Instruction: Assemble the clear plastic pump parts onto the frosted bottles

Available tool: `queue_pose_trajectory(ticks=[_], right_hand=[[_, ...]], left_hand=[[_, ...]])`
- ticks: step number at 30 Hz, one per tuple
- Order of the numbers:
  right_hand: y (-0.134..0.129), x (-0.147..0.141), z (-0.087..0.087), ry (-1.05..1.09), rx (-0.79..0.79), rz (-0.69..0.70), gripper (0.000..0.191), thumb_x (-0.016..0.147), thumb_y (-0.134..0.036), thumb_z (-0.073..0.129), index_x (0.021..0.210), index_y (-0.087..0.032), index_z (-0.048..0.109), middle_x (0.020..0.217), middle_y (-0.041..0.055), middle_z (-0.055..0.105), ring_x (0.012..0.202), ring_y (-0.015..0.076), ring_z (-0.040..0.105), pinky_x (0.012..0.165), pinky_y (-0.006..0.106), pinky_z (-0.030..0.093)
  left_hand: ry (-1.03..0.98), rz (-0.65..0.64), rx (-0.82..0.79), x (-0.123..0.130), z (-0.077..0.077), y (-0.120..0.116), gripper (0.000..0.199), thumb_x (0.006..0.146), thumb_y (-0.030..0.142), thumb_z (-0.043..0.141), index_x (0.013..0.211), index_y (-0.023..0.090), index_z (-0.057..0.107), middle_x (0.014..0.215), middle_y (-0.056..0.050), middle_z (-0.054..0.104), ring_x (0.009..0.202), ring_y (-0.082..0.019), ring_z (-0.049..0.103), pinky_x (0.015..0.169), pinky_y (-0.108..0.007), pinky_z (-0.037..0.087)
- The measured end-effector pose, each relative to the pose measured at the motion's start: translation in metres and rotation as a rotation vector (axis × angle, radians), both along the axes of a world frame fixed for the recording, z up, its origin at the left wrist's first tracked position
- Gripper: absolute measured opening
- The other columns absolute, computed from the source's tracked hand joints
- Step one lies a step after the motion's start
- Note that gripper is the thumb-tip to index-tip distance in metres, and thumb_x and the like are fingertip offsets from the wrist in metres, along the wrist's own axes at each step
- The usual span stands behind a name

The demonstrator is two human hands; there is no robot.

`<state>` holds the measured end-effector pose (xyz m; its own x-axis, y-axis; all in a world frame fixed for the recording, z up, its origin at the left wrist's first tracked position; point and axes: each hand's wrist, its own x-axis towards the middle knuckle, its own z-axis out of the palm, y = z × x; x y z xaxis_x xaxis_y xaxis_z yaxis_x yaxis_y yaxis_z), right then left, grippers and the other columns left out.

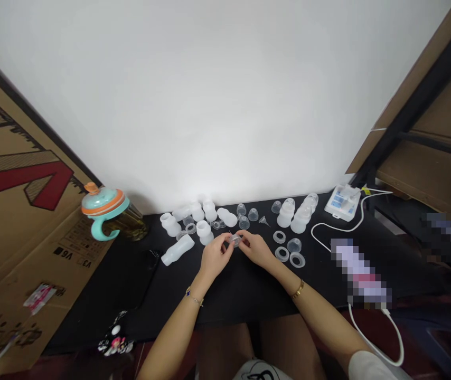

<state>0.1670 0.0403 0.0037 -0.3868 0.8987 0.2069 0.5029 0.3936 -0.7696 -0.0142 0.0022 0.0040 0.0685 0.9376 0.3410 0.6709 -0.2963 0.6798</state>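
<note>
Between the fingertips of both hands is a small translucent bottle collar [235,240]; whether a nipple sits in it I cannot tell. My left hand [214,254] pinches it from the left, and my right hand [256,248] grips its right side. White baby bottles [170,225] without caps stand and lie beyond my left hand, one lying bottle [178,249] nearest to it. Clear dome caps [244,223] and a pointed clear funnel-like piece [264,220] lie just beyond the hands. To the right are loose collar rings [297,259], a dome cap [294,245] and capped bottles [285,215].
A teal-lidded jug [109,211] stands at the left beside a large cardboard box [15,211]. At the right are a white compartment case [343,202], a white cable [362,216] and a blurred-out device [358,272]. A white wall [225,105] rises behind the black table [245,295].
</note>
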Motion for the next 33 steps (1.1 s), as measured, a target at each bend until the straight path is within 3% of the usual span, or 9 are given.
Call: queue_pose_trajectory(ticks=[6, 11, 15, 27, 33], right_hand=[[0.000, 0.000, -0.001, 0.087, -0.031, 0.012, 0.017, 0.092, -0.027, 0.059, 0.106, -0.021, 0.068, 0.081, 0.0007, 0.072, 0.062, 0.0136, 0.061, 0.062, 0.023, 0.043], [0.003, -0.002, -0.008, 0.327, -0.248, 0.023, 0.021, 0.089, -0.031, 0.059, 0.105, -0.019, 0.064, 0.087, 0.0017, 0.073, 0.055, 0.0111, 0.063, 0.053, 0.022, 0.048], [0.006, -0.004, -0.014, 0.387, -0.317, 0.029, 0.024, 0.085, -0.032, 0.061, 0.105, -0.019, 0.064, 0.084, 0.0011, 0.072, 0.054, 0.0108, 0.063, 0.048, 0.020, 0.048], [0.003, -0.002, -0.010, 0.273, -0.265, 0.084, 0.018, 0.087, -0.025, 0.060, 0.098, -0.018, 0.072, 0.079, -0.0002, 0.071, 0.058, 0.0110, 0.061, 0.055, 0.020, 0.047], [0.003, -0.003, -0.011, 0.252, -0.233, 0.081, 0.014, 0.088, -0.025, 0.061, 0.095, -0.018, 0.070, 0.070, -0.0022, 0.066, 0.058, 0.0119, 0.061, 0.057, 0.021, 0.047]], left_hand=[[0.003, 0.006, -0.004, 0.000, -0.002, 0.001, 0.026, 0.097, 0.038, 0.054, 0.114, 0.023, 0.066, 0.096, -0.002, 0.073, 0.062, -0.011, 0.059, 0.065, -0.025, 0.048], [-0.030, -0.033, -0.020, -0.001, -0.001, 0.002, 0.029, 0.096, 0.035, 0.053, 0.120, 0.023, 0.063, 0.098, -0.002, 0.073, 0.063, -0.011, 0.062, 0.063, -0.025, 0.050], [-0.026, -0.048, -0.033, -0.001, -0.002, 0.002, 0.030, 0.094, 0.029, 0.052, 0.122, 0.024, 0.062, 0.096, -0.002, 0.073, 0.067, -0.012, 0.065, 0.062, -0.024, 0.050], [-0.040, -0.034, -0.069, 0.000, -0.001, 0.003, 0.033, 0.091, 0.027, 0.053, 0.123, 0.024, 0.061, 0.099, -0.002, 0.074, 0.067, -0.013, 0.067, 0.064, -0.026, 0.052], [-0.058, -0.003, -0.080, 0.001, -0.001, 0.003, 0.022, 0.090, 0.026, 0.054, 0.111, 0.024, 0.058, 0.096, 0.000, 0.074, 0.068, -0.013, 0.068, 0.063, -0.026, 0.050]])
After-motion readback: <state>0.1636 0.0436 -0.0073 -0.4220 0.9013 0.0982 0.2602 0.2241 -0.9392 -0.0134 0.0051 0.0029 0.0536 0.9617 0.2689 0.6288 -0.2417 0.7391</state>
